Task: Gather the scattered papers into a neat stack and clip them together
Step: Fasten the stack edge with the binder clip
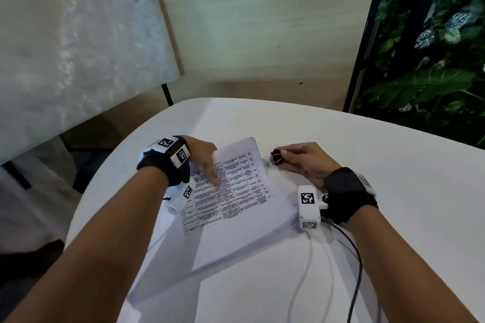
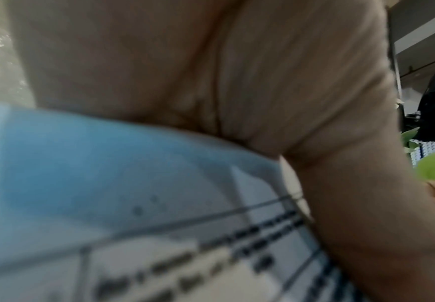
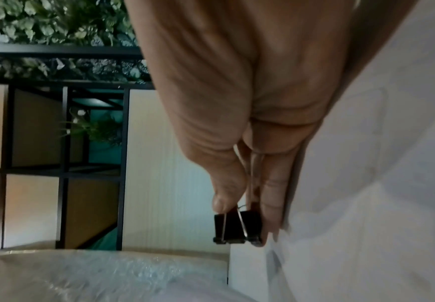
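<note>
A stack of white papers (image 1: pixel 244 191), the top sheet printed with a table, lies at an angle on the white table (image 1: pixel 393 155). My left hand (image 1: pixel 207 162) rests flat on the stack's far left part, fingers straight, thumb pointing onto the print. The left wrist view shows that palm close over the blurred printed sheet (image 2: pixel 159 255). Just right of the stack's far corner my right hand (image 1: pixel 296 157) pinches a black binder clip (image 1: pixel 276 156) by its wire handles. In the right wrist view the binder clip (image 3: pixel 237 226) sits between thumb and fingers, just above the tabletop.
More white sheets (image 1: pixel 168 278) fan out under the stack toward the near left table edge. Cables (image 1: pixel 354 265) trail from my right wrist across the near table. A plant wall (image 1: pixel 433 42) stands at far right and a translucent panel (image 1: pixel 78 34) at far left.
</note>
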`<state>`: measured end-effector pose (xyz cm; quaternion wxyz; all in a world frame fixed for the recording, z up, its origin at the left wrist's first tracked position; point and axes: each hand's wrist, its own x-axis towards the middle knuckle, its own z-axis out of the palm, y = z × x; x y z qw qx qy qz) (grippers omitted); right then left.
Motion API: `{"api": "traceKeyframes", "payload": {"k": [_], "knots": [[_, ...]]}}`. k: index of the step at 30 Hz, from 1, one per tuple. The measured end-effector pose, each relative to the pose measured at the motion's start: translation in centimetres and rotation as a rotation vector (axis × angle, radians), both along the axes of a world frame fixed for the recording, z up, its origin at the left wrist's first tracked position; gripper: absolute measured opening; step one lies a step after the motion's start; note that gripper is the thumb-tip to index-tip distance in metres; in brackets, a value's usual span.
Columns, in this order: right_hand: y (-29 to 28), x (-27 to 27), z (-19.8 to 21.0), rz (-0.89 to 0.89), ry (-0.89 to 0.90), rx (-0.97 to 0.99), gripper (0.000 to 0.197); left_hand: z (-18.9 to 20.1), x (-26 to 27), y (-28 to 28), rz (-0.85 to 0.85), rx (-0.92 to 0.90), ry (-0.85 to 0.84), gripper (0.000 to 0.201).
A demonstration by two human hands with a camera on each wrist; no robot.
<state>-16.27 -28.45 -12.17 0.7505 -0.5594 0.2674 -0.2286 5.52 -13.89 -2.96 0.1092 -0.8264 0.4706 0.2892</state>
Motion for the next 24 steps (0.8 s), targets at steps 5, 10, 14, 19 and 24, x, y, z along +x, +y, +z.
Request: {"api": "traceKeyframes", "payload": {"k": [5, 10, 14, 19, 24], "knots": [[-1.5, 0.2, 0.2, -0.072, 0.026, -0.089, 0.023, -0.7, 0.9, -3.1, -0.085, -0.093, -0.032, 0.065], [-2.6, -1.7, 0.5, -0.067, 0.145, -0.092, 0.032, -1.1, 1.0, -4.0, -0.133, -0.135, 0.013, 0.035], [-3.2, -2.8, 0.8, -0.036, 0.150, -0.023, 0.024, -0.8, 1.5, -3.8, -0.152, -0.234, -0.030, 0.035], [-2.1, -1.2, 0.7, 0.003, 0.213, -0.120, 0.025, 0.8, 1.5, -4.3, -0.242, -0.298, -0.110, 0.036], [-1.8, -0.7, 0.8, -0.023, 0.238, -0.161, 0.027, 2.5, 1.6, -4.2, -0.272, -0.294, -0.120, 0.036]]}}
